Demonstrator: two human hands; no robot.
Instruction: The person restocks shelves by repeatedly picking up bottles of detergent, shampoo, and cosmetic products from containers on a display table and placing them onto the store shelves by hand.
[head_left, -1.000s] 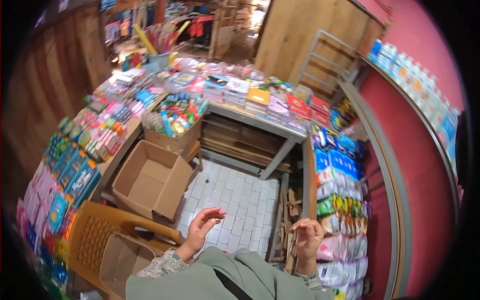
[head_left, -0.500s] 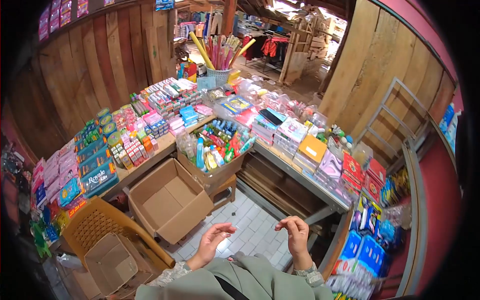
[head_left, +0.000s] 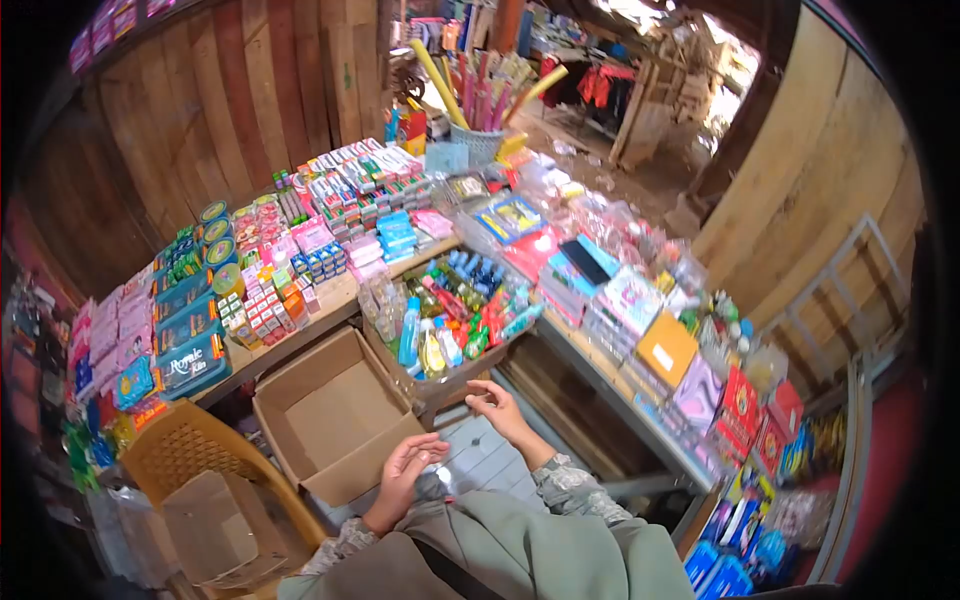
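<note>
My left hand (head_left: 402, 480) is held in front of my body, fingers apart and bent a little, with nothing in it. It is beside the right edge of an empty cardboard box (head_left: 335, 400). To its right, my right hand (head_left: 500, 412) hovers just below a second box (head_left: 445, 380) packed with small colourful bottles (head_left: 450, 315). Its fingers are curved and apart, holding nothing. The two hands do not touch each other or either box.
Counters hold stacked small packs (head_left: 270, 305), teal Royale packs (head_left: 190, 360), an orange box (head_left: 665, 350) and a dark phone (head_left: 585, 262). A brown plastic chair (head_left: 190, 440) with a smaller carton (head_left: 215, 525) stands at lower left. A metal rack (head_left: 835, 275) leans at right.
The view has swung to the right-hand wall less and the left counter more. My right hand has moved left and forward, toward the bottle box. My left hand stays low, still open.
</note>
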